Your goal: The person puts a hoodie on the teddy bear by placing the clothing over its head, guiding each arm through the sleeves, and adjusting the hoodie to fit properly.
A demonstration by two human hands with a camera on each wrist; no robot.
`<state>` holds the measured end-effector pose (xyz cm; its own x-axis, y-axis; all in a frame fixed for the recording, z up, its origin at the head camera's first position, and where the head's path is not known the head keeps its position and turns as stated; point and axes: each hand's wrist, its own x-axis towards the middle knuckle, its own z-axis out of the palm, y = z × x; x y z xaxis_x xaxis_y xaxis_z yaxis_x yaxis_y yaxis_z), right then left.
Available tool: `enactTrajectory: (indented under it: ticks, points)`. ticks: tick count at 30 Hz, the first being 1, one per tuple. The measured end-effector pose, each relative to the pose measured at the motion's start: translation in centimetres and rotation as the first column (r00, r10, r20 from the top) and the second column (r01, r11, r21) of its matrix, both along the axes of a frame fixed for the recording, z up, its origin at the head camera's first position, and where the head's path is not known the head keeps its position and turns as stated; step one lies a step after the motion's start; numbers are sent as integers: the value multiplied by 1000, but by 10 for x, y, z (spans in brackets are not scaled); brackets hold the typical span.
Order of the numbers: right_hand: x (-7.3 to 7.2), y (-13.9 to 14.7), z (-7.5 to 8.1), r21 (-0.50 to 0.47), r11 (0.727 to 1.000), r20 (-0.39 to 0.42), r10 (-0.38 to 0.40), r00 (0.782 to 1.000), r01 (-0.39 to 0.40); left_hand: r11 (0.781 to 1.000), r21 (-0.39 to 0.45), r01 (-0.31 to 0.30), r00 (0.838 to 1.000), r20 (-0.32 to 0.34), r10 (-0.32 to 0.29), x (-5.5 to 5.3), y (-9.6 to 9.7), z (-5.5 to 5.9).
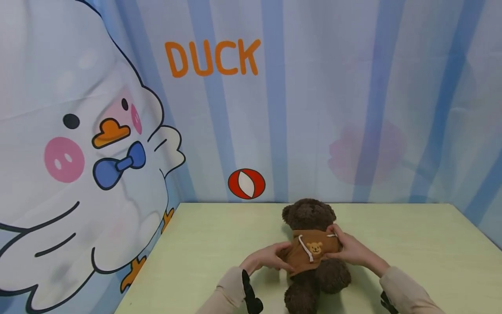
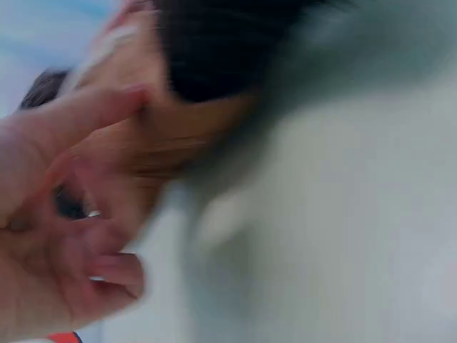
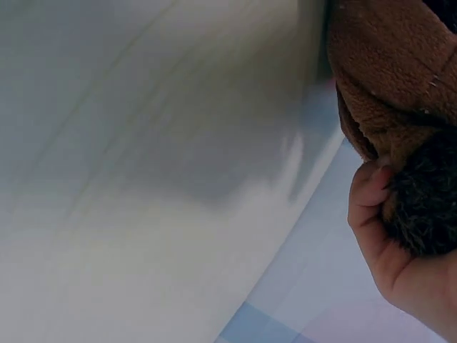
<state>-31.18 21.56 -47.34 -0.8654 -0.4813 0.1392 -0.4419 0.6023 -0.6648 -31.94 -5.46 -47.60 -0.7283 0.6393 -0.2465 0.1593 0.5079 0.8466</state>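
A dark brown teddy bear [image 1: 310,214] is on the table, its head toward the far edge and its legs toward me. It wears a brown hoodie [image 1: 301,261] with white drawstrings and a small bear-face patch. My left hand [image 1: 268,256] holds the bear's side at the hoodie; in the left wrist view, the thumb [image 2: 93,111] touches the blurred brown cloth. On the other side, my right hand [image 1: 356,251] grips the bear around its arm. The right wrist view shows those fingers [image 3: 368,189] curled about dark fur at the sleeve's end.
The pale yellow-green table [image 1: 219,235] extends to both sides of the bear. Behind it hangs a blue striped curtain [image 1: 302,109] with the word DUCK and a red-and-white ball printed on it. A large printed duck [image 1: 35,96] covers the left side.
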Motion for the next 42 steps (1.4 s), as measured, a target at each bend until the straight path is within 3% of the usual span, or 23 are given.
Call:
enactTrajectory:
  ticks: [2, 3, 5, 8, 10, 11, 13, 15, 17, 18, 19, 20, 22, 24, 27, 29, 31, 34, 36, 37, 39, 41, 42]
  points:
    - [3, 3, -3, 6, 1000, -34, -8, 999, 8, 999, -36, -9, 979, -203, 2, 4, 7, -8]
    - [5, 4, -5, 6, 1000, -51, -3, 999, 4, 998, -64, -21, 953, -304, 1, 6, 11, -11]
    - [7, 6, -6, 7, 1000, -78, 7, 997, -7, 989, -138, -59, 874, -486, -16, 9, 16, -14]
    - [10, 8, -6, 15, 1000, -128, 20, 992, -18, 975, -189, -115, 763, -645, -35, 10, 21, -15]
    - [11, 8, -6, 16, 1000, -144, 12, 989, -10, 979, -156, -130, 727, -686, -13, 10, 23, -16]
    - [11, 8, -6, 13, 1000, -147, 9, 989, -7, 984, -126, -128, 726, -688, 6, 10, 24, -16]
    - [11, 8, -6, 12, 1000, -144, -2, 990, 4, 992, -46, -120, 756, -652, 61, 10, 25, -16]
    - [11, 8, -6, 5, 1000, -135, -12, 991, 13, 991, 80, -108, 840, -526, 134, 10, 25, -14]
    - [10, 7, -6, 6, 1000, -124, -19, 992, 20, 971, 206, -121, 933, -311, 182, 9, 26, -12]
    - [9, 7, -6, 9, 1000, -120, -22, 993, 24, 952, 270, -147, 964, -176, 199, 9, 26, -10]
    - [9, 7, -6, 13, 999, -113, -31, 993, 33, 928, 325, -185, 977, -41, 209, 9, 26, -9]
    - [9, 6, -6, 19, 999, -106, -40, 994, 43, 902, 365, -229, 973, 95, 208, 9, 26, -8]
    - [9, 6, -7, 36, 997, -91, -60, 994, 63, 871, 393, -295, 940, 284, 190, 9, 26, -5]
    - [9, 6, -7, 45, 996, -84, -74, 994, 78, 856, 405, -323, 910, 381, 163, 9, 25, -4]
    - [9, 7, -7, 45, 997, -80, -65, 995, 69, 854, 415, -315, 889, 445, 112, 6, 21, -1]
    - [9, 9, -7, 33, 999, -82, -33, 996, 36, 886, 378, -269, 903, 419, 96, 3, 17, 1]
    - [8, 11, -7, 28, 1000, -78, 4, 997, -2, 939, 292, -183, 938, 337, 79, 2, 14, 5]
    - [6, 14, -7, 20, 998, -70, 58, 996, -56, 995, 97, -37, 994, 102, 27, 3, 12, 12]
    - [5, 16, -6, 20, 997, -57, 77, 995, -76, 999, -34, 40, 993, -106, -44, 6, 15, 16]
    - [4, 17, -6, 16, 996, -44, 83, 996, -82, 993, -108, 53, 972, -221, -76, 8, 17, 17]
    - [4, 19, -5, 10, 996, -4, 91, 996, -91, 968, -247, 41, 892, -427, -147, 13, 22, 16]
    - [3, 21, -4, 2, 995, 31, 97, 995, -97, 944, -331, -20, 802, -569, -183, 15, 26, 15]
    - [2, 21, -3, -4, 995, 49, 99, 994, -99, 939, -337, -61, 775, -609, -168, 16, 27, 14]
